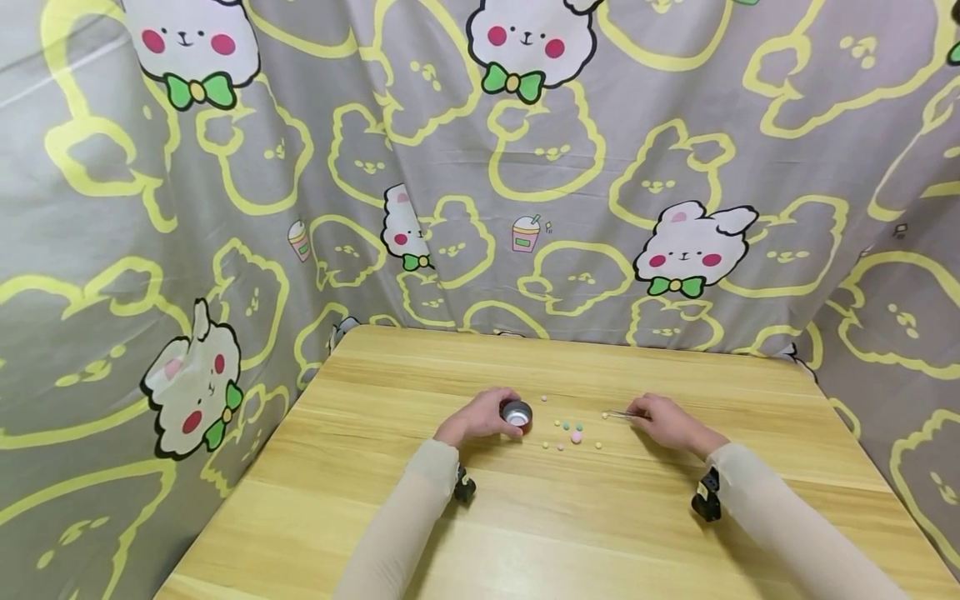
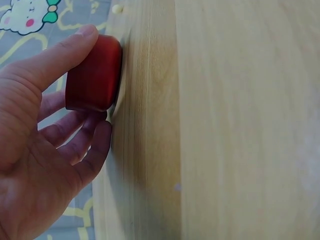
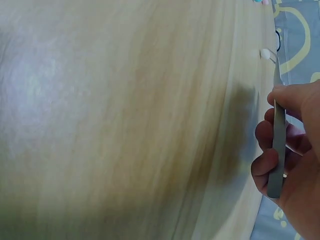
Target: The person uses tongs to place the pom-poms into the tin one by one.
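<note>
My left hand (image 1: pixel 486 415) holds a small round tin (image 1: pixel 517 415), thumb on one side and fingers round the other. Its opening faces up in the head view, showing a silvery inside; in the left wrist view its red outer wall (image 2: pixel 95 75) shows, low over the table. In my right hand (image 1: pixel 667 423) is a pair of metal tweezers (image 3: pixel 279 135), pinched between thumb and fingers and pointing left toward the tin. The tweezer tips are right at a pale yellow bead (image 1: pixel 605 416), seen whitish in the right wrist view.
Between the hands several small beads lie scattered on the wooden table (image 1: pixel 540 517), among them a larger pink bead (image 1: pixel 576 437), a green bead (image 1: pixel 566 426) and a yellow bead (image 1: pixel 598 446). A patterned grey curtain (image 1: pixel 450 167) hangs along the table's far and side edges.
</note>
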The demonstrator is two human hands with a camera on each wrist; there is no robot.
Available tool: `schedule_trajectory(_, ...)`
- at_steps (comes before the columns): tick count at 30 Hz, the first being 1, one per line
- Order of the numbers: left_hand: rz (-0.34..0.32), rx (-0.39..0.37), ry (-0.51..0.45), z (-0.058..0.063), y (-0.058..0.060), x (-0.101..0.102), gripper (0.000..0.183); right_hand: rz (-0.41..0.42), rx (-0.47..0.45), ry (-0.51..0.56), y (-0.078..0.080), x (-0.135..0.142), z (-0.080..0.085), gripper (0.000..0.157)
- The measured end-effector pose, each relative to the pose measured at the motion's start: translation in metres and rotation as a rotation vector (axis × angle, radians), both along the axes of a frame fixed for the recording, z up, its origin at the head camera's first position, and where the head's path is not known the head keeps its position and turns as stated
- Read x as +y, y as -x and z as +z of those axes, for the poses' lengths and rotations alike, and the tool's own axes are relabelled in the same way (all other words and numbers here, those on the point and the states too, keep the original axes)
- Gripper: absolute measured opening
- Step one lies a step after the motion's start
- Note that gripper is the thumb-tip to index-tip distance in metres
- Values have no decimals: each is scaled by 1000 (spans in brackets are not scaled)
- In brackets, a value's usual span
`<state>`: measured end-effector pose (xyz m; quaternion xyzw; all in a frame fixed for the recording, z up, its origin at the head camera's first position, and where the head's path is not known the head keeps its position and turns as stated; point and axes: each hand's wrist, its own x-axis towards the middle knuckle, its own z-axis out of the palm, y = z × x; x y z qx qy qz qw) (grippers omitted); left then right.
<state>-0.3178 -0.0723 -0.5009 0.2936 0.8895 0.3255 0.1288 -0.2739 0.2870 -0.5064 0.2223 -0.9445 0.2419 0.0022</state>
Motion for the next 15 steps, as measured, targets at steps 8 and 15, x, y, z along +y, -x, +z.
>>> schedule_trajectory(8, -7, -9, -18, 0, 2, -1, 60, -4, -19, 4, 1, 0, 0, 8)
schedule_trajectory(15, -35, 11, -47, 2, -2, -3, 55, 8, -7, 9, 1, 0, -1, 7)
